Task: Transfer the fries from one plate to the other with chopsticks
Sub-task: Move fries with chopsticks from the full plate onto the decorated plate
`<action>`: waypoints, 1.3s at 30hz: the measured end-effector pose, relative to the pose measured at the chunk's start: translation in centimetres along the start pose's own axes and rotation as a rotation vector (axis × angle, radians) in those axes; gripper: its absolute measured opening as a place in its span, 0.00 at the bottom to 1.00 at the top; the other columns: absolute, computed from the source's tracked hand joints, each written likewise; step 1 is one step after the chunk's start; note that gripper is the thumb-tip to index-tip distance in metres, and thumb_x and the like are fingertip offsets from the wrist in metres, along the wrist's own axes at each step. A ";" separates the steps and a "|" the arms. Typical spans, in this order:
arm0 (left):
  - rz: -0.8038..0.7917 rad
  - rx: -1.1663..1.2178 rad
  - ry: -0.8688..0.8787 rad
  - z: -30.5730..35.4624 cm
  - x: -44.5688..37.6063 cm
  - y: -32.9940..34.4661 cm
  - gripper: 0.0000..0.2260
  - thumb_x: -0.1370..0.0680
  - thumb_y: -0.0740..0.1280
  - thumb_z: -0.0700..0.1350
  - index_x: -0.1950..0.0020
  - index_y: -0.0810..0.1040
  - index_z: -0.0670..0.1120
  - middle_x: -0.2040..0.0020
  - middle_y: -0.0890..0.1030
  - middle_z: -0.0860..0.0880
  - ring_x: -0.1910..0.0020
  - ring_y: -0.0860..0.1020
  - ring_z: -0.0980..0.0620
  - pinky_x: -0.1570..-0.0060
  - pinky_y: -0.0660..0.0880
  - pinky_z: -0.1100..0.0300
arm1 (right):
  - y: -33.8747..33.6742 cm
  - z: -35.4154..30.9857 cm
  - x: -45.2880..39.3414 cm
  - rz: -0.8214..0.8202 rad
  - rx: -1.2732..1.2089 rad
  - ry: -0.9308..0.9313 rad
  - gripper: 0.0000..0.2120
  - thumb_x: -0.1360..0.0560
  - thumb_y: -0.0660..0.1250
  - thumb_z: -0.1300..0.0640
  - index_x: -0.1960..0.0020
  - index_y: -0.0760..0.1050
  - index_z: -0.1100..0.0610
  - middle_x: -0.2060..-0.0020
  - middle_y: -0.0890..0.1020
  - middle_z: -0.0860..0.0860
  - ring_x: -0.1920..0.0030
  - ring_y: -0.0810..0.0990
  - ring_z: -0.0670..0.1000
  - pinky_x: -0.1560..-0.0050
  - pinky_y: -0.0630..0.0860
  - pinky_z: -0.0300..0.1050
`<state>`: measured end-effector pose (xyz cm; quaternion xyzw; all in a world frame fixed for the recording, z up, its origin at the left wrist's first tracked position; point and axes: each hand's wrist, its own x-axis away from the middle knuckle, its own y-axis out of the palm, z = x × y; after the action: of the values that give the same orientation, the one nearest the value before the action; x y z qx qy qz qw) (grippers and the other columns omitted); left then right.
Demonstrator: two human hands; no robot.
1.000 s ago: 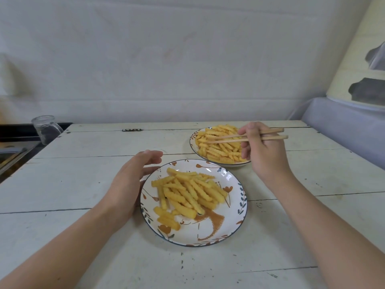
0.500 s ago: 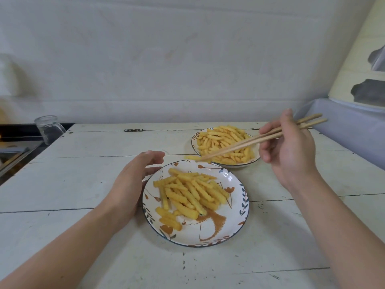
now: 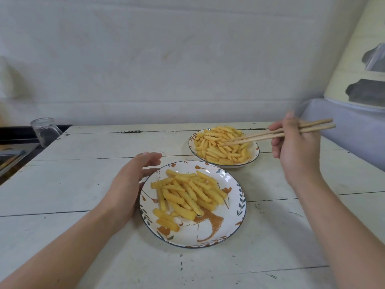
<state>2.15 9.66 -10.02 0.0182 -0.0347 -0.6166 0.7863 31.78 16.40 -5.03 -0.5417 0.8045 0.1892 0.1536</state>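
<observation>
Two floral plates stand on the white wooden table. The near plate [image 3: 233,222] holds a loose pile of crinkle fries [image 3: 187,192]. The far plate [image 3: 192,145] is heaped with fries [image 3: 220,151]. My right hand [image 3: 298,151] grips a pair of wooden chopsticks [image 3: 277,133], and their tips rest among the fries at the middle of the far plate. I cannot tell whether a fry is pinched between the tips. My left hand [image 3: 129,186] lies on the table with fingers apart, touching the near plate's left rim.
A clear glass jar [image 3: 44,131] stands at the table's far left corner, next to a dark counter [image 3: 16,147]. A grey-blue cloth-covered surface [image 3: 354,138] rises to the right. A pale wall runs behind the table [image 3: 83,184].
The chopstick tips moved from the gap between the plates back into the far plate's pile. My right hand shifted slightly right. My left hand stayed put.
</observation>
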 end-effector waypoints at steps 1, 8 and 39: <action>-0.001 -0.001 -0.002 0.0 0.0 0.0 0.18 0.14 0.59 0.55 0.47 0.89 0.55 0.39 0.85 0.54 0.41 0.84 0.52 0.38 0.79 0.48 | 0.2 0.2 0.2 -0.035 0.014 -0.008 0.21 0.15 0.58 0.50 0.61 0.77 0.58 0.75 0.72 0.53 0.78 0.68 0.48 0.77 0.65 0.37; 0.004 0.006 -0.010 0.2 0.2 0.2 0.18 0.13 0.59 0.54 0.46 0.89 0.54 0.39 0.85 0.54 0.41 0.84 0.52 0.36 0.78 0.47 | 1.0 0.3 1.2 -0.111 0.122 -0.040 0.20 0.15 0.60 0.52 0.61 0.79 0.59 0.73 0.73 0.56 0.77 0.70 0.46 0.77 0.67 0.38; -0.002 -0.019 0.006 -0.1 0.0 0.0 0.18 0.14 0.59 0.55 0.47 0.89 0.55 0.39 0.85 0.54 0.38 0.83 0.52 0.35 0.78 0.47 | 0.1 -0.3 0.1 -0.005 -0.008 0.043 0.23 0.15 0.58 0.49 0.64 0.77 0.57 0.76 0.71 0.54 0.79 0.67 0.49 0.78 0.63 0.37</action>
<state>2.13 9.65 -10.09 0.0124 -0.0264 -0.6175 0.7860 31.65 16.28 -4.82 -0.5481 0.8056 0.1801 0.1345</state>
